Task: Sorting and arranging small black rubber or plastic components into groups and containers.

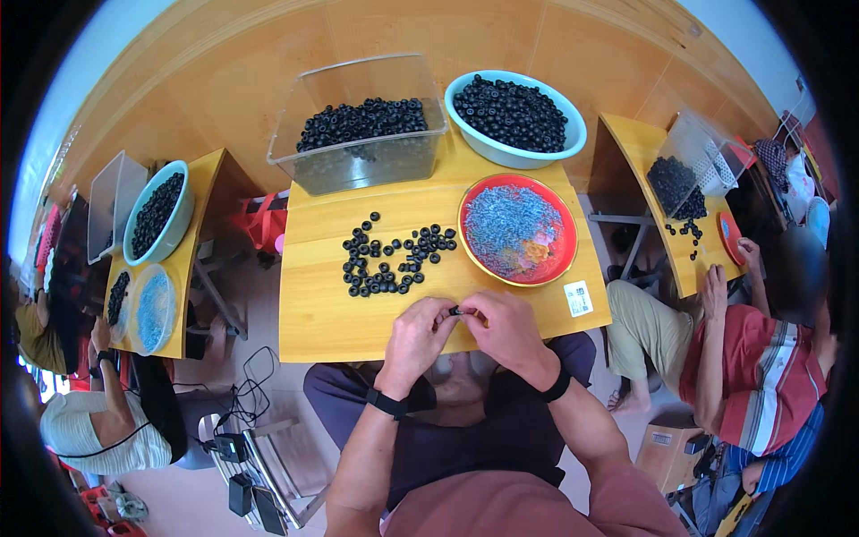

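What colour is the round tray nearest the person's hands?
The round tray is red; head view.

- Left hand (413, 333): bare tabletop (315, 315) opens at 9 o'clock; scattered black rings (384, 268) obstruct 11 o'clock.
- Right hand (508, 324): red tray (568, 240) blocks 12 o'clock; more tabletop opens at 3 o'clock.
- Tray and rings nearly meet, pinching the way between.
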Available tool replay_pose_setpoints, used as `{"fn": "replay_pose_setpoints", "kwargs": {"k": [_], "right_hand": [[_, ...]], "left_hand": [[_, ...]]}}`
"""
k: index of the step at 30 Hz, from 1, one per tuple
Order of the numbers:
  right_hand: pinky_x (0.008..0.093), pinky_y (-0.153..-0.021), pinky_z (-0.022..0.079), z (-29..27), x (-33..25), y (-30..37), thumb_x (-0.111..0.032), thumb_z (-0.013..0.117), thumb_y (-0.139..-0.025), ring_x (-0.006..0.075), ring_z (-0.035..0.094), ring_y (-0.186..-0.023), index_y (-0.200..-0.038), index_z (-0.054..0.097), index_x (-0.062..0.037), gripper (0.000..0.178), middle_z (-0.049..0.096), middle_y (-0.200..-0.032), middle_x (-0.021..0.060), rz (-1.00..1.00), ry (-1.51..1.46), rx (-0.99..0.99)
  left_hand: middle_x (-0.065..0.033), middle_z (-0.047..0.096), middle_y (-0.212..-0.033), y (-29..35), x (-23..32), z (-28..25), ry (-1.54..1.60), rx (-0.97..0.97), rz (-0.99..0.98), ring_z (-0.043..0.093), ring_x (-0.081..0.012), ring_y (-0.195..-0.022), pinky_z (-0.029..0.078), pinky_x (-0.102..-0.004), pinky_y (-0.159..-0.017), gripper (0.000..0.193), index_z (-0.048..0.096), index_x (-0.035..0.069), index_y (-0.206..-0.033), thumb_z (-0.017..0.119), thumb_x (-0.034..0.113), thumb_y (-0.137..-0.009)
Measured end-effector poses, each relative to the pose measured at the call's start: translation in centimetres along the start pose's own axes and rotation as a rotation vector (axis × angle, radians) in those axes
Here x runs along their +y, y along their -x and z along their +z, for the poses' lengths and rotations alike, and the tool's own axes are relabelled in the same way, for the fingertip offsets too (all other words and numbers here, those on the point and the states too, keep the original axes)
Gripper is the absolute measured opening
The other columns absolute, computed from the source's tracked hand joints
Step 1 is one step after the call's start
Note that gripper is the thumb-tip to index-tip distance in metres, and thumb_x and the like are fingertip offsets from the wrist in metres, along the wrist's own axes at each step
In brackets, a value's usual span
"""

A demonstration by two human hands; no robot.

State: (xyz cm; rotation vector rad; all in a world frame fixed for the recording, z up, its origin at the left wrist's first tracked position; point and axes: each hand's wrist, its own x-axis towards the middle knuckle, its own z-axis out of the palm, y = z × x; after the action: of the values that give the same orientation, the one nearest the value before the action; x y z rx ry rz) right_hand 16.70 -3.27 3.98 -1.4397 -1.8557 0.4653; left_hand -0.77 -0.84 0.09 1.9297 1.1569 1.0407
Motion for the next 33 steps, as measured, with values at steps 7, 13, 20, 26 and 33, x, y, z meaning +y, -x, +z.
{"fn": "replay_pose_setpoints", "kwargs": {"k": [7, 13, 20, 26, 33], "right_hand": [[0.043, -0.067, 0.053, 0.8, 0.8, 0.4, 0.0, 0.067, -0.085, 0.0349, 0.069, -0.078, -0.094, 0.063, -0.0025, 0.01, 0.068, -0.083, 0.0157, 0.105, -0.079, 0.068], [0.0429, -0.069, 0.054, 1.7, 0.6, 0.3, 0.001, 0.066, -0.085, 0.0353, 0.07, -0.079, -0.097, 0.063, -0.0014, 0.013, 0.068, -0.083, 0.0165, 0.175, -0.108, 0.076], [0.0419, -0.071, 0.056, 2.0, 1.2, 0.5, 0.001, 0.065, -0.086, 0.0353, 0.071, -0.083, -0.106, 0.067, -0.0017, 0.02, 0.071, -0.089, 0.0175, 0.043, -0.091, 0.066], [0.0404, -0.073, 0.056, 1.9, 1.7, 0.7, -0.002, 0.068, -0.088, 0.0323, 0.073, -0.086, -0.101, 0.067, -0.0002, 0.013, 0.073, -0.092, 0.0184, 0.278, -0.276, 0.037], [0.0397, -0.07, 0.055, 2.4, 2.7, 1.1, -0.007, 0.075, -0.086, 0.0299, 0.072, -0.081, -0.098, 0.067, -0.0003, 0.016, 0.071, -0.086, 0.0153, 0.207, -0.27, 0.128]], "left_hand": [[-0.0129, 0.071, -0.082, -0.1, -0.1, -0.1, 0.054, 0.036, -0.073, 0.07, -0.023, -0.07, 0.056, -0.0331, -0.065, 0.02, 0.069, 0.001, -0.104, 0.078, 0.007, -0.088], [-0.0131, 0.075, -0.085, -0.2, -0.4, -0.1, 0.219, 0.01, -0.111, 0.072, -0.0159, -0.071, 0.056, -0.0283, -0.065, 0.02, 0.069, 0.0, -0.106, 0.077, 0.007, -0.09], [-0.0065, 0.077, -0.091, -0.2, -0.2, -0.2, 0.202, -0.03, -0.132, 0.071, -0.0085, -0.081, 0.053, -0.0231, -0.068, 0.019, 0.069, -0.001, -0.106, 0.077, 0.004, -0.089], [-0.0044, 0.07, -0.079, -0.2, 0.2, -0.2, 0.088, -0.011, -0.1, 0.063, -0.0088, -0.068, 0.051, -0.0246, -0.063, 0.018, 0.07, -0.001, -0.103, 0.078, 0.005, -0.088], [-0.0121, 0.065, -0.081, -0.1, 0.3, 0.3, -0.02, 0.023, -0.002, 0.064, -0.0261, -0.07, 0.053, -0.0365, -0.064, 0.015, 0.067, 0.001, -0.099, 0.076, 0.006, -0.088]]}}
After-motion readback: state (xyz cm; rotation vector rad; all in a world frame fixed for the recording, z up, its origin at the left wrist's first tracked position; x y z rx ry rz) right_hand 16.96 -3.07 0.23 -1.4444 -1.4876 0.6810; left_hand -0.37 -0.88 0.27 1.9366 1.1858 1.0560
